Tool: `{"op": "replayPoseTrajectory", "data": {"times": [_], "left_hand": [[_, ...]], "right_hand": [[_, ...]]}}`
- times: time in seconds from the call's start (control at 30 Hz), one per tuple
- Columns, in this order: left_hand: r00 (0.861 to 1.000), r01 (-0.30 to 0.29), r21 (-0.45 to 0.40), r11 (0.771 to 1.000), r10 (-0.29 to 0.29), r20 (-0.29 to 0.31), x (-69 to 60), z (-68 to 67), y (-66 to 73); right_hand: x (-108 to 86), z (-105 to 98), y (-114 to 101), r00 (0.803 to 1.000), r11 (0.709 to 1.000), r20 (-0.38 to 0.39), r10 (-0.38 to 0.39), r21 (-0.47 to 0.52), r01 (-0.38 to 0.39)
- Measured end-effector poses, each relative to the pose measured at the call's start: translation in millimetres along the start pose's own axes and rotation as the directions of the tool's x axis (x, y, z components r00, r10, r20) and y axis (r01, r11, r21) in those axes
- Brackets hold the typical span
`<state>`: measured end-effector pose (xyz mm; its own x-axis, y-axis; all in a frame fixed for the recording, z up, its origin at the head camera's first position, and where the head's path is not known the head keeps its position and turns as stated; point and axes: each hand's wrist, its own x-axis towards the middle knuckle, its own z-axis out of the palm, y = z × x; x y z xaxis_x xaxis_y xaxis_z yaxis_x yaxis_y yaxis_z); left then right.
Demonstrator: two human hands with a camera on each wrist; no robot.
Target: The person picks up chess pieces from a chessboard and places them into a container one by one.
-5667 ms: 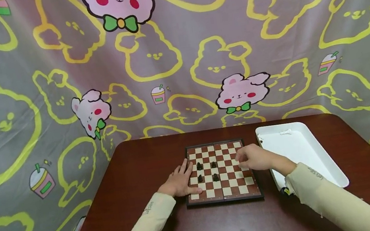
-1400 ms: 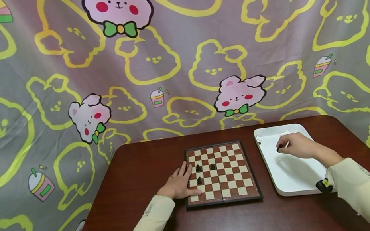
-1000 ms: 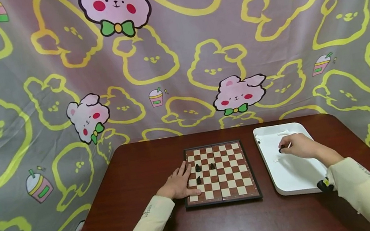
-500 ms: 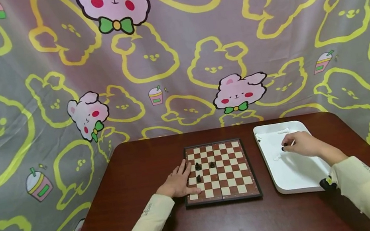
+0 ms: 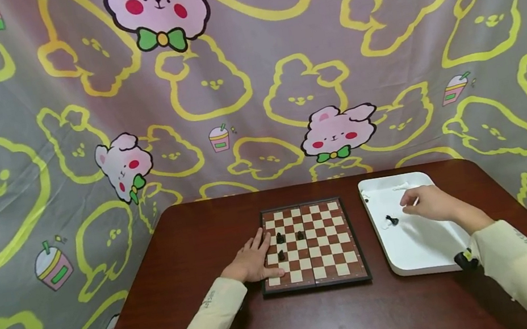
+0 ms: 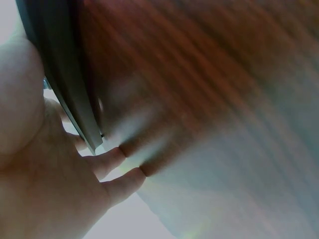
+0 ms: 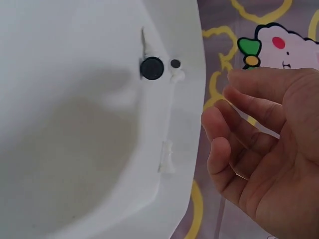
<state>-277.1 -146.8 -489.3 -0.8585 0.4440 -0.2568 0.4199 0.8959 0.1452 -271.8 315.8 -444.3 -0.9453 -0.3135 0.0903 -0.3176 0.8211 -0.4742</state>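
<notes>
In the head view the left hand [image 5: 249, 260] lies spread at the left edge of the chessboard [image 5: 331, 286], thumb on its lower left squares. The left wrist view shows that hand's fingers [image 6: 123, 187] beside the board's dark edge [image 6: 67, 79]. Three black pieces stand on the board's left half: one [image 5: 280, 238], another [image 5: 300, 235] and a third [image 5: 281, 255]. The right hand [image 5: 430, 203] hovers over the white tray [image 5: 430, 266], fingers loosely bent and holding nothing. Left of it a black piece [image 5: 393, 220] lies beside a white one [image 5: 386, 224].
More white pieces [image 5: 400, 186] lie toward the tray's back, with a small dark spot [image 5: 366, 200] by its left wall. The brown table [image 5: 202, 237] surrounds board and tray. Behind it hangs a patterned cloth [image 5: 249, 74].
The right hand has moved from the board to the tray and let go of a black piece there. Four black pieces stood on the board earlier; now three do. The left hand has stayed put.
</notes>
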Motion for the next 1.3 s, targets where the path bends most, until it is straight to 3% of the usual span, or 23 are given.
{"op": "replayPoseTrajectory", "data": {"times": [0.2,0.4,0.9,1.3], "left_hand": [[1.000,-0.002,-0.001,1.000,0.002,-0.005,0.4,1.2,-1.2],[1.000,-0.008,-0.006,1.000,0.008,-0.012,0.3,1.3,-1.4],[1.000,0.004,-0.009,1.000,-0.004,0.005,0.7,2.5,-1.0],[1.000,0.010,-0.007,1.000,-0.010,0.001,-1.4,-0.2,1.0]], "right_hand": [[10.7,4,-16,0.999,0.999,0.004,-0.038,0.006,0.038],[30.3,16,-48,0.996,0.995,0.025,-0.086,0.054,0.084],[78.8,76,-125,0.978,0.987,0.149,-0.145,0.088,0.133],[107.3,118,-160,0.961,0.983,0.215,-0.174,0.088,0.159]]}}
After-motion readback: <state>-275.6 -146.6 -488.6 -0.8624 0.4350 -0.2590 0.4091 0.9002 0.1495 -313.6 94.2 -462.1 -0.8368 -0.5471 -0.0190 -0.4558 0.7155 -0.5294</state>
